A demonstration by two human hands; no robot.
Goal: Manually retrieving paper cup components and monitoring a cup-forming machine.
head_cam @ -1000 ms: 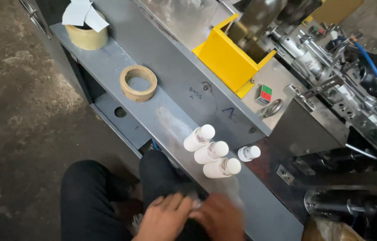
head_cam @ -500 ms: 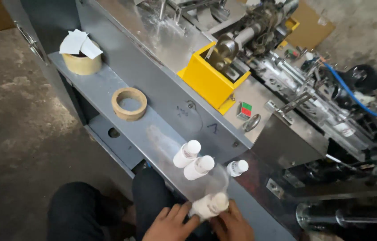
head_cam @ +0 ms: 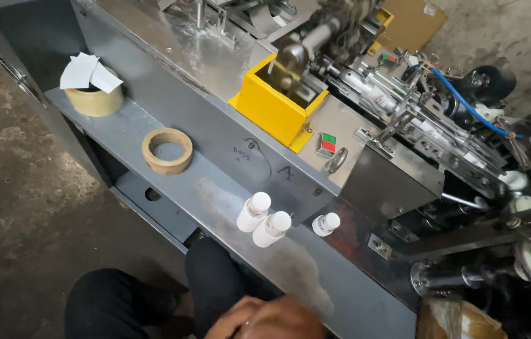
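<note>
— Grey and scuffed, the metal shelf (head_cam: 171,188) ran along the front of the machine, with a worn concrete floor (head_cam: 20,207) below it. What was seen on it?

— Two small white bottles (head_cam: 263,221) were seen lying side by side near the middle of the shelf, caps pointing up and right; a third small bottle (head_cam: 325,224) stood just beside them, against the machine's panel. A cardboard tape core (head_cam: 167,150) and a roll of tape (head_cam: 94,99) topped with paper slips were set well apart, further along.

— And the hands?

— The left hand (head_cam: 235,318) and the right hand (head_cam: 290,321) were pressed together at the bottom edge, near the shelf's lip — whether anything was held between them could not be told.

— How would the bottles be judged to handle?

— They were judged light, stiff plastic, smooth and apt to roll when laid down. A hold around the body, just below the cap, was judged safest — the cap alone might turn or slip.
</note>
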